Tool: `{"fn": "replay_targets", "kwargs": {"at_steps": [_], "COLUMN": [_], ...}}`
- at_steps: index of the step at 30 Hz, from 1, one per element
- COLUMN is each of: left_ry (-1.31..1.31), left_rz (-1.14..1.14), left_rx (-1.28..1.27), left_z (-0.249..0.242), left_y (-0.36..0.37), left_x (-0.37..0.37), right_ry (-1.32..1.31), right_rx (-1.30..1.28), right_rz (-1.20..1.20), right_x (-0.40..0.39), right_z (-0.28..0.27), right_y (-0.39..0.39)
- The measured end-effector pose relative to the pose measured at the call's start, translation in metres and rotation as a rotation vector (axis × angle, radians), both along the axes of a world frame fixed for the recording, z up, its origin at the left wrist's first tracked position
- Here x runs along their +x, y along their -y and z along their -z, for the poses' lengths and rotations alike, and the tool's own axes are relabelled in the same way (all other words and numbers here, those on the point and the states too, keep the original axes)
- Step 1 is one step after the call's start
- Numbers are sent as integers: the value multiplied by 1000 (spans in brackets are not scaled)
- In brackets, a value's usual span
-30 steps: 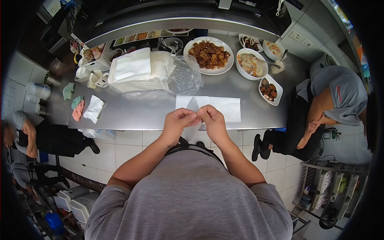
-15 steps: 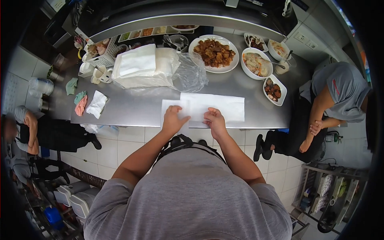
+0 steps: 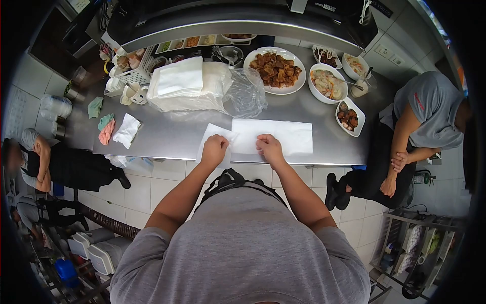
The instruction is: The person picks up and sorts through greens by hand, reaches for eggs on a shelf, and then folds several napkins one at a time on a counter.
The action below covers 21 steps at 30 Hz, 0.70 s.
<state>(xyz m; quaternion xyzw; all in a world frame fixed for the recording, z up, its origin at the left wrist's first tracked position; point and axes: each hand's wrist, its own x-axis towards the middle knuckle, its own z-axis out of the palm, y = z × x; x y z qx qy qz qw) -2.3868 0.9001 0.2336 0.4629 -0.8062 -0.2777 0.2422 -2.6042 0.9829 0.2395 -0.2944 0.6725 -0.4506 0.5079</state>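
Observation:
Two white paper napkins lie at the front edge of the steel counter. The smaller napkin (image 3: pixel 203 136) is tilted, and my left hand (image 3: pixel 214 150) is closed over it, fingers pinching the paper. Its upper right corner touches or overlaps the longer, wide napkin (image 3: pixel 293 136), which lies flat. My right hand (image 3: pixel 271 151) rests over the middle of the wide napkin with curled fingers; what is between the fingertips, if anything, is hidden. Behind them sits a stack of napkins (image 3: pixel 179 78) in an opened clear plastic bag (image 3: pixel 245 93).
A plate of browned food (image 3: pixel 276 70), a bowl with a spoon (image 3: pixel 328 83) and a small dish (image 3: pixel 350 117) stand at back right. Cloths (image 3: pixel 106 129) and a crumpled napkin (image 3: pixel 126 130) lie left. A person (image 3: pixel 425 114) sits at right; others are at left.
My left hand has closed its fingers on the smaller napkin, which has turned and tilted. My right hand's fingers have curled in more. The whole view has shifted slightly.

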Motion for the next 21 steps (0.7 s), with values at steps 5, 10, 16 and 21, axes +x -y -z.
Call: {"fn": "replay_targets", "kwargs": {"at_steps": [5,10,16,21], "left_ry": [-100,-95,-730,-801], "left_rz": [5,173,-3,-105], "left_rx": [-202,-418,405,566], "left_z": [-46,-82,-106,-88], "left_y": [-12,-32,-47,-19], "left_x": [3,-15,-47,-47], "right_ry": [-31,219,162,133], "right_rx": [-46,-127,-272,-440], "right_rz": [17,17,16,199], "right_x": [6,30,34,-4], "right_z": [-40,-77,-90,-103], "right_y": [2,6,-1,-12]}}
